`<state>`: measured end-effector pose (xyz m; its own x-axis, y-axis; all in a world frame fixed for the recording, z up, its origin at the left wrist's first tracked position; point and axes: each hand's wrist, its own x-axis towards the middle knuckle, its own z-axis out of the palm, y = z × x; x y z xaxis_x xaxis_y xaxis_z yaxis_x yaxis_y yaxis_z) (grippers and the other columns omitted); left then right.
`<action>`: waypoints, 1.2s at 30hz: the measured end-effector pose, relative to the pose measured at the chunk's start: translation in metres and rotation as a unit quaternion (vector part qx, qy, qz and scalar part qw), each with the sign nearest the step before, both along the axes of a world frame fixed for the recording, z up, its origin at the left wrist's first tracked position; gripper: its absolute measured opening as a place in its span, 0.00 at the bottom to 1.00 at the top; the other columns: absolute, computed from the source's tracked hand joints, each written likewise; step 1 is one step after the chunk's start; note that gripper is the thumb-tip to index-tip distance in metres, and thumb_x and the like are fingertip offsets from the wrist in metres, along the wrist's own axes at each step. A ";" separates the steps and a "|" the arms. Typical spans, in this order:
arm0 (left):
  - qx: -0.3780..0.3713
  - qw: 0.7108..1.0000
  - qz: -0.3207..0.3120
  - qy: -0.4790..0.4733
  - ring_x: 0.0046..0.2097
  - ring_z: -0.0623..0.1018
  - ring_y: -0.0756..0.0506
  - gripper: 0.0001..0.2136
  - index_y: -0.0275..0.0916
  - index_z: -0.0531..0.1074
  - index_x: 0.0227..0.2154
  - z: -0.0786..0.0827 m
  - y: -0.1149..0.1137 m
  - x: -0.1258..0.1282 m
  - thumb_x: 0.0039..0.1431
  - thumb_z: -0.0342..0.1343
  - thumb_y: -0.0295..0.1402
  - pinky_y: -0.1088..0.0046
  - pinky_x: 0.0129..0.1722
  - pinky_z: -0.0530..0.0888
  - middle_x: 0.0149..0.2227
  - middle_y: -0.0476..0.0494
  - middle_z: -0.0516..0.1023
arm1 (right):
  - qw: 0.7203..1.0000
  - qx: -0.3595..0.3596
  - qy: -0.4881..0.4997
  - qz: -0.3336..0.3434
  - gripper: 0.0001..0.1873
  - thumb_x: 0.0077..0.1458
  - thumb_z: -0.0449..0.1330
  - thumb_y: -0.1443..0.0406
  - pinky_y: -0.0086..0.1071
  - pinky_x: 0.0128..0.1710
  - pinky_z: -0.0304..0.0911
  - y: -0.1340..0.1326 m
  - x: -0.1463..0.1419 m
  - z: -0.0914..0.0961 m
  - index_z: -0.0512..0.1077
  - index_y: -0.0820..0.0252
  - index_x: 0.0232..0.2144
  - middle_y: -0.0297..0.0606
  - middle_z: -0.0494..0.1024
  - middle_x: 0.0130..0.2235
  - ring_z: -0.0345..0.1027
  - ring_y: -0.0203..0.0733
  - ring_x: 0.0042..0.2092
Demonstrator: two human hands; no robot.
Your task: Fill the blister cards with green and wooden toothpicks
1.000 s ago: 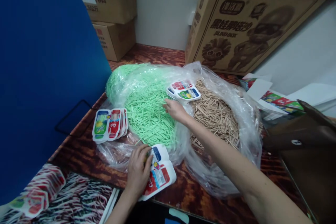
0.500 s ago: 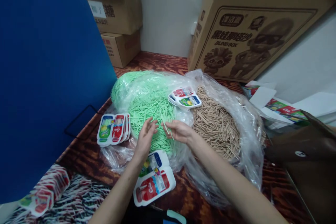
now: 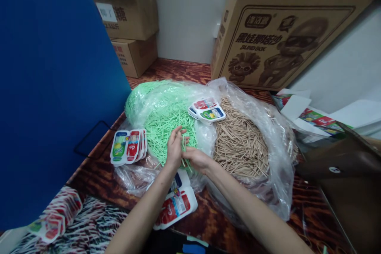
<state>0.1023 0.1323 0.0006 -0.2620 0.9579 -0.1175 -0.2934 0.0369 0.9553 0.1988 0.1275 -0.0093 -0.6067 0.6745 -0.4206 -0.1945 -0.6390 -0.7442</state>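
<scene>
My left hand (image 3: 175,149) and my right hand (image 3: 197,158) meet over the near edge of a heap of green sticks (image 3: 166,125) in a clear plastic bag. Together they pinch a small bunch of green sticks (image 3: 185,151) between the fingers. Below my wrists lies a printed two-pocket plastic pack (image 3: 176,204) with red and blue labels, flat on the wooden table (image 3: 217,222). To the right of the green heap lies a heap of tan sticks (image 3: 241,143) in another clear bag.
A stack of filled packs (image 3: 128,147) lies left of the green heap, and more packs (image 3: 207,110) rest on top between the heaps. A blue panel (image 3: 53,87) stands at left. Cardboard boxes (image 3: 285,27) stand behind. More printed packs (image 3: 53,218) lie at bottom left.
My left hand left the pack on the table and rose to the green heap. My right hand drew back from the far packs with green sticks, and both hands closed together on them.
</scene>
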 end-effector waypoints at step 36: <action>0.061 0.859 -0.098 0.499 0.43 0.75 0.41 0.10 0.39 0.73 0.37 -0.015 -0.115 -0.069 0.60 0.50 0.36 0.63 0.46 0.69 0.39 0.42 0.77 | 0.892 0.342 -0.259 -0.146 0.07 0.60 0.53 0.64 0.32 0.40 0.60 -0.145 0.054 -0.033 0.70 0.57 0.32 0.36 0.73 0.34 0.67 0.41 0.38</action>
